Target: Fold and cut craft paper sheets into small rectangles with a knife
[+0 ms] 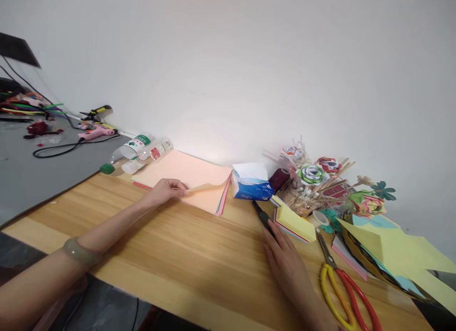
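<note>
My left hand (170, 188) pinches the near edge of the top sheet of a stack of peach paper (171, 165). The sheet's right part curls up off the stack, and pink and other coloured edges show underneath. On the table's right half, my right hand (283, 250) is closed around the back end of a slim tool with a dark green handle (262, 216). The tool's dark tip points away toward a blue tissue pack (251, 184); its kind is unclear. Beside this hand lie scissors (337, 271) with yellow and red handles, and a yellow paper pad (294, 222).
Plastic bottles (133, 148) lie at the table's back left. Farther left, a pink glue gun (96, 133) with a cord rests on a grey surface. Paper flowers (313, 173) and sticks stand at the back right. Yellow paper sheets (399, 250) are heaped at the right edge.
</note>
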`<state>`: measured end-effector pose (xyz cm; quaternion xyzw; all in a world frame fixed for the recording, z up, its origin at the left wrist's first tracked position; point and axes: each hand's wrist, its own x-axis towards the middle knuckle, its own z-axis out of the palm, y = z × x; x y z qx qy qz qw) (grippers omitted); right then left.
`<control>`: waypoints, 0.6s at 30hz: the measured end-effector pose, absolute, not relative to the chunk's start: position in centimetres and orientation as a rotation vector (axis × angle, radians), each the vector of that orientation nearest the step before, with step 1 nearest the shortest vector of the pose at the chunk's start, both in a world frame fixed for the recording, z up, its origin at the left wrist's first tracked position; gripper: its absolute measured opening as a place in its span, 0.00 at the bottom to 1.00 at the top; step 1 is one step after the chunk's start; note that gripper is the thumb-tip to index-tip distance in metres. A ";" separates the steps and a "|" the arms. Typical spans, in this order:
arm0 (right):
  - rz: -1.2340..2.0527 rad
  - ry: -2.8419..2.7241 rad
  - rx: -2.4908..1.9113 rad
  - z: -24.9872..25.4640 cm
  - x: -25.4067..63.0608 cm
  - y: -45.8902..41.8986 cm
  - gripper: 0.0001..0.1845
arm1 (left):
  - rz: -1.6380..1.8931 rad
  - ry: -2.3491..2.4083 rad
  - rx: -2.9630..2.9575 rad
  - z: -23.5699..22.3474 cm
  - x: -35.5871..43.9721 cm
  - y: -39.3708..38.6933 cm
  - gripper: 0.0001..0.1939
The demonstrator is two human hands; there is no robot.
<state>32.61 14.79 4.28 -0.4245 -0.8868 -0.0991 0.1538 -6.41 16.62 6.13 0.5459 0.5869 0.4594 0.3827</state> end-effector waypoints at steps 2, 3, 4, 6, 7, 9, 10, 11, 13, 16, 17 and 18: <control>-0.273 -2.543 -1.169 4.9 31.4 14.1 0.22 | 1.175 1.455 1.384 7.1 -6.3 15.4 0.16; -0.268 -2.542 -1.149 5.2 30.7 13.6 0.24 | 1.171 1.443 1.385 7.6 -6.0 14.4 0.16; -0.261 -2.537 -1.129 5.4 30.1 13.1 0.26 | 1.155 1.431 1.394 8.1 -5.7 13.2 0.15; -0.247 -2.515 -1.087 5.5 28.8 11.9 0.34 | 1.073 1.402 1.418 9.1 -4.6 10.2 0.11; -0.244 -2.502 -1.055 5.6 28.2 11.4 0.37 | 0.955 1.373 1.460 9.6 -3.9 8.5 0.10; -0.252 -2.492 -0.966 5.6 27.4 10.3 0.39 | 0.737 1.261 1.576 10.0 -2.6 5.4 0.06; -0.250 -2.510 -0.916 5.6 27.2 9.8 0.38 | 0.664 1.242 1.576 10.0 -2.0 4.1 0.05; -0.232 -2.549 -0.867 5.6 27.1 9.4 0.35 | 0.618 1.231 1.545 9.8 -1.5 3.0 0.05; -0.124 -2.653 -0.799 5.7 27.4 8.6 0.26 | 0.602 1.219 1.450 8.8 -1.0 1.7 0.08; 0.162 -2.700 -0.827 6.2 28.4 7.6 0.13 | 0.723 1.275 1.343 6.8 -0.7 1.5 0.17; 0.271 -2.670 -0.859 6.4 28.7 7.3 0.10 | 0.755 1.310 1.330 6.3 -0.7 1.6 0.18; 0.385 -2.628 -0.893 6.7 29.0 6.9 0.09 | 0.766 1.350 1.328 5.9 -0.6 1.7 0.18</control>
